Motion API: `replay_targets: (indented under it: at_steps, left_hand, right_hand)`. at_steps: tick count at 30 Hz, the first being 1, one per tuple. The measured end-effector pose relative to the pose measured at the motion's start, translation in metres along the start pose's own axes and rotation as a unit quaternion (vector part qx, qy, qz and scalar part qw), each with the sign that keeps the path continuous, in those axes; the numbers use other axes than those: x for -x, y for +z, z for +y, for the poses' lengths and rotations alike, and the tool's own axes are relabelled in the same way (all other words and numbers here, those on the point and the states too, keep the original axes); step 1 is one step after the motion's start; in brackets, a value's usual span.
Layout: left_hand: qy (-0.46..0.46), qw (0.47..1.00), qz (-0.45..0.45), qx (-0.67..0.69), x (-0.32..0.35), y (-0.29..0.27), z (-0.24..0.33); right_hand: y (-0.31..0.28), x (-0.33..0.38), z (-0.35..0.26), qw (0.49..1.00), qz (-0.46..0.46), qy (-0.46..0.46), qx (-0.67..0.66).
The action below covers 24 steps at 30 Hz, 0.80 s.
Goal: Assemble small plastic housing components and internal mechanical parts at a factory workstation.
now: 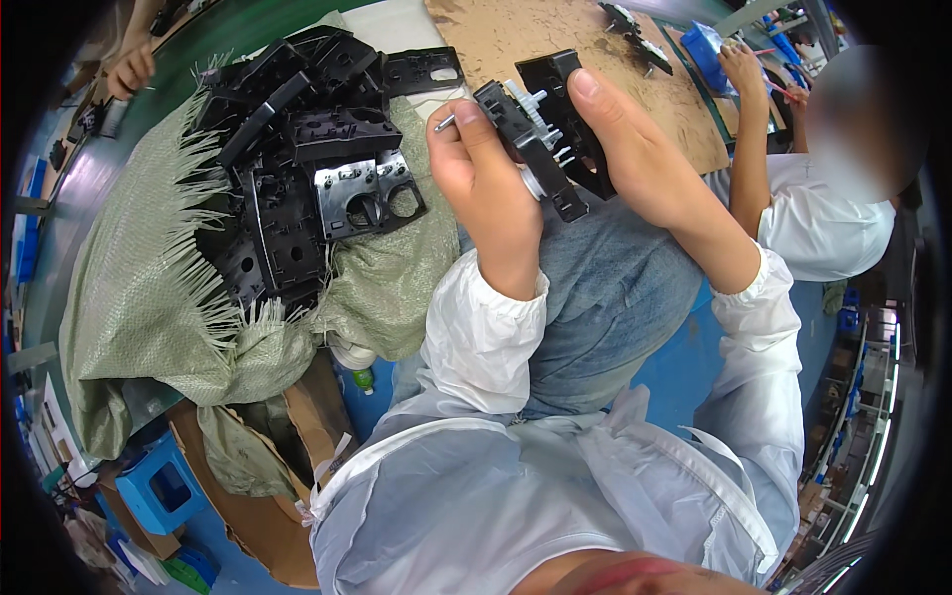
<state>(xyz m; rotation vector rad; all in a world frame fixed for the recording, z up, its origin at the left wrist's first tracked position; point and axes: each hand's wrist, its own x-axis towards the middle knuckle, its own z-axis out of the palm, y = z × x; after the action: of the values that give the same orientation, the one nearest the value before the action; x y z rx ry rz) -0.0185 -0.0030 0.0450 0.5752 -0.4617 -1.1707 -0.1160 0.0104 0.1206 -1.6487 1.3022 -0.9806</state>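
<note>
My left hand (484, 188) is closed on a black plastic gear housing (548, 177). White gears (538, 121) line the side facing right, and a thin metal shaft (445, 123) sticks out near my left fingertips. In my right hand (635, 149), thumb on top, is a black plastic cover (551, 67). The two parts are held side by side above my lap, with a narrow gap showing between them; whether they touch lower down is hard to see. My right fingers are mostly hidden behind the cover.
A heap of black plastic housings (342, 137) lies in an open green woven sack (139, 297) at left. Beyond my hands is a brown board (496, 30) with a small black-and-white assembly (635, 38). A co-worker in white (833, 223) works at right beside a blue bin (702, 50). Another person's hand (131, 69) shows far left.
</note>
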Motion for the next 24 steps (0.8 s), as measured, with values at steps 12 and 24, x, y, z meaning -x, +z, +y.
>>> replay_targets:
  at_steps: [12, 24]
  left_hand:
    - [-0.002, 0.997, -0.055, -0.045, 0.003, -0.002, 0.014]
    - [0.013, 0.996, -0.055, -0.074, 0.012, 0.002, 0.007]
  right_hand:
    - [0.006, 0.004, -0.018, 0.991, 0.032, 0.062, 0.115]
    - [0.001, 0.014, -0.014, 0.986, 0.046, 0.000, 0.160]
